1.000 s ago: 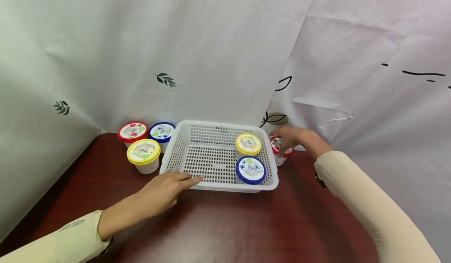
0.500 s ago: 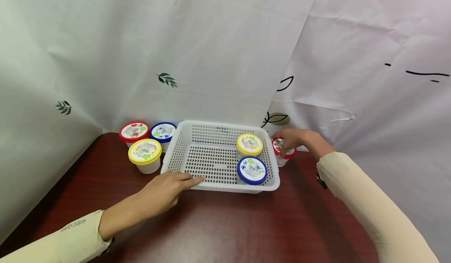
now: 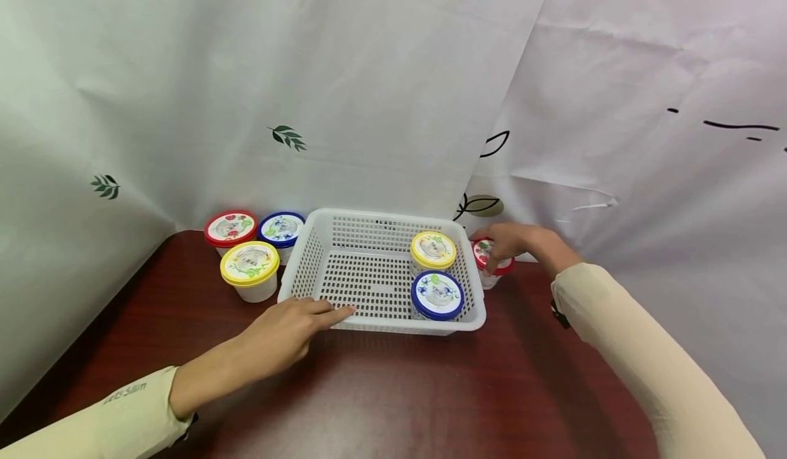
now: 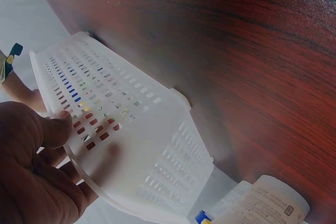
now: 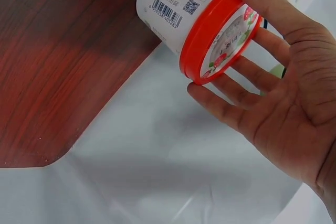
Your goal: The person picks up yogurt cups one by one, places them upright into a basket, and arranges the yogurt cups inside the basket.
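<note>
My left hand (image 3: 285, 329) pinched the basket's (image 3: 393, 325) near rim; my right hand (image 5: 291, 100) gripped the red-lidded tub (image 5: 197, 27) by its lid, just outside the basket. I judged even finger pressure best.

I face a dark red, wood-grained surface (image 3: 393, 391); along its far side hangs a creased, pale cloth (image 3: 381, 90), green leaf sprigs (image 3: 287, 137) printed left, black lines (image 3: 740, 126) right.
</note>
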Demonstrator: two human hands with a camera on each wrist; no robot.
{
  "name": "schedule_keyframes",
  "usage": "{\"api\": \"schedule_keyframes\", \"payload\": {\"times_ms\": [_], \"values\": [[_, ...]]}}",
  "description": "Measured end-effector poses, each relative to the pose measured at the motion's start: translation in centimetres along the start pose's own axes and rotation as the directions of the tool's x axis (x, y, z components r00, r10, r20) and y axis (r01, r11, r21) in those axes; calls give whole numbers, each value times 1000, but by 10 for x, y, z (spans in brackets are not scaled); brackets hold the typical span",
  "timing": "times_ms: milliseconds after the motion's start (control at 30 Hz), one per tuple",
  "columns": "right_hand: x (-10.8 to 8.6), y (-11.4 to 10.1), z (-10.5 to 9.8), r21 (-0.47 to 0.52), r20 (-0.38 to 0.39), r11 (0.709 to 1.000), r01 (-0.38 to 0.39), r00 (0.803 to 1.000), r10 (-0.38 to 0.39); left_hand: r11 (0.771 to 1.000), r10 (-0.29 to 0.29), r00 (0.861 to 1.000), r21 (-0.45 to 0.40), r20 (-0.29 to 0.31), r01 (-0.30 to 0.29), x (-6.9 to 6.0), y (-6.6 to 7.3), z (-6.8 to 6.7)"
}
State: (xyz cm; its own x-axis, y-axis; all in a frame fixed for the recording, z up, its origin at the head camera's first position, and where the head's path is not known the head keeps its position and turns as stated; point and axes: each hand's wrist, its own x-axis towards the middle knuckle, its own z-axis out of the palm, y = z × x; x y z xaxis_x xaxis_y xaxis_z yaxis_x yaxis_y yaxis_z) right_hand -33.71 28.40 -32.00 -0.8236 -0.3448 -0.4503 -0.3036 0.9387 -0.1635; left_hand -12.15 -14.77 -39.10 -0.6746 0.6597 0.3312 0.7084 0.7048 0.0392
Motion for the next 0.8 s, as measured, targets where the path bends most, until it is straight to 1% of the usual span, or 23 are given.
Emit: {"api": "schedule_keyframes", "payload": {"times_ms": [233,433,633,800], "values": [[-3,-2,-4,-5,11,1000,1,1000,-1,1000,6,1000,-2,-8,-6,0,-1,1],[-11,-4,-8,-2,15,1000,3,1000,-3,1000,7,1000,-3,-11,-7,0,-1,2],[-16,-5,-16,3,28,1000,4,1000,-4,1000,16,1000,3,-26,-15,-1,-1,3],[-22,-5,-22,-17,22,1000,17,1000,-17,1000,17,999,6,-27,-16,-1,-1,3]]}}
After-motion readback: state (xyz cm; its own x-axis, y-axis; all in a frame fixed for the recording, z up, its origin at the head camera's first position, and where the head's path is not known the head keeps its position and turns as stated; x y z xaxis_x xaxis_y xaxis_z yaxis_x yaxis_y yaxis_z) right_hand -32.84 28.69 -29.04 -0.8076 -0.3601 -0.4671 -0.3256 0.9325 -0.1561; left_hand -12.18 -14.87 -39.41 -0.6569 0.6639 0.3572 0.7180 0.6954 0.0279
